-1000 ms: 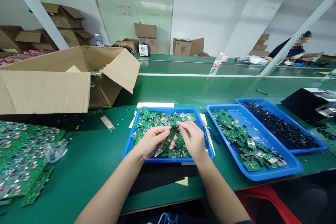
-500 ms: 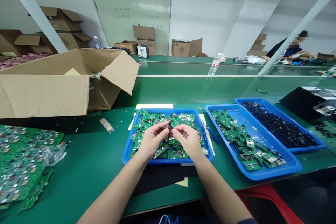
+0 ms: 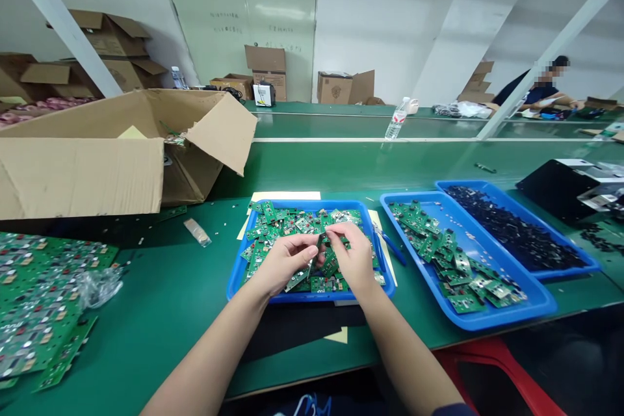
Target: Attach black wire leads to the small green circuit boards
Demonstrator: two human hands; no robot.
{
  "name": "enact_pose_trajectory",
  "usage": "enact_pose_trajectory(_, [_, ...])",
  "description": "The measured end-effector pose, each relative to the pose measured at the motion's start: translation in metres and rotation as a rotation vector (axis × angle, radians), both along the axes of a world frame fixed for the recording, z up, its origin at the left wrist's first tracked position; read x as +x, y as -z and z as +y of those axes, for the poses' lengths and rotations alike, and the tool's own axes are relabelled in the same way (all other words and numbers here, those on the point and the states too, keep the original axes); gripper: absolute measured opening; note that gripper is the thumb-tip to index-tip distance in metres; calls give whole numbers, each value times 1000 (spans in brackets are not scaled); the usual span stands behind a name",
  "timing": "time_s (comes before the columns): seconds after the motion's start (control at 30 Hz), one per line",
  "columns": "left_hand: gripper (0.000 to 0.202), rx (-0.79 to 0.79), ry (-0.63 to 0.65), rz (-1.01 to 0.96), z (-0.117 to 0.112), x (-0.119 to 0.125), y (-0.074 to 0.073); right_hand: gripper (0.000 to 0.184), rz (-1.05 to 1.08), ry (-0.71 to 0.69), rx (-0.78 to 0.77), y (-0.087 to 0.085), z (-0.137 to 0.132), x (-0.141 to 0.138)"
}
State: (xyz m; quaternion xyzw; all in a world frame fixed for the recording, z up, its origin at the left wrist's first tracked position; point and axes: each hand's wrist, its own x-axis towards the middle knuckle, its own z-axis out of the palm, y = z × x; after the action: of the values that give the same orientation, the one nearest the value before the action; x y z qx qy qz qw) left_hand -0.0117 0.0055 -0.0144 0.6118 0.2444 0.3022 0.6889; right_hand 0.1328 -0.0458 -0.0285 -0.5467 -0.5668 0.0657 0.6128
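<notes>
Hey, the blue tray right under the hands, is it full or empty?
Full: green circuit boards heap across the blue tray, hiding its floor. The left hand and right hand pinch one small board above it.

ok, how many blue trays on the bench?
3. Front tray, under the left hand and right hand pinching a circuit board; second tray just right of it, holding more boards; far-right tray, holding black parts. None looks hidden.

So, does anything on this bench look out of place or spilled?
Small white bits lie scattered on the green bench left of the blue tray, and a crumpled plastic bag sits on the board panels. Otherwise nothing stands out.
</notes>
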Motion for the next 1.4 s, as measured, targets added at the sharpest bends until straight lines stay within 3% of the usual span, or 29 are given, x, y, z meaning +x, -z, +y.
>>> enact_pose_trajectory(0.1, [34,234,29,35,-1,-3,-1,28,51,27,89,2,2,7])
enact_pose_trajectory(0.17, [30,461,-56,66,0,-4,-1,40,185,94,101,1,1,14])
enact_pose_trajectory(0.23, [28,677,-199,94,1,-6,-1,30,314,149,69,-2,-1,20])
enact_pose_trajectory(0.3, [29,838,-285,104,3,-6,0,18,373,78,-31,-6,-4,21])
enact_pose_trajectory(0.37, [29,932,-284,102,4,-7,0,19,383,-100,-154,-9,-5,18])
enact_pose_trajectory(0.47, [30,1009,-225,123,3,-7,0,15,399,-260,-227,-9,-5,12])
enact_pose_trajectory(0.67, [31,1053,-204,148,2,-8,0,11,367,-255,-200,-5,-3,12])
enact_pose_trajectory(0.93, [31,1090,-250,161,3,-7,-1,10,50,-233,55,-7,-8,9])
enact_pose_trajectory(1.03, [31,1142,-313,162,4,-8,-1,9,37,-309,82,-7,-10,11])
enact_pose_trajectory(1.13, [34,1248,-468,111,7,-12,-1,8,210,-506,-31,-5,-10,13])
enact_pose_trajectory(1.2, [38,1338,-539,48,9,-14,-2,11,398,-547,-148,-2,-8,13])
enact_pose_trajectory(1.3, [39,1468,-513,17,8,-16,-1,27,648,-548,-356,-1,-2,11])
enact_pose_trajectory(1.4, [35,1560,-444,65,7,-17,1,49,757,-712,-538,-2,0,9])
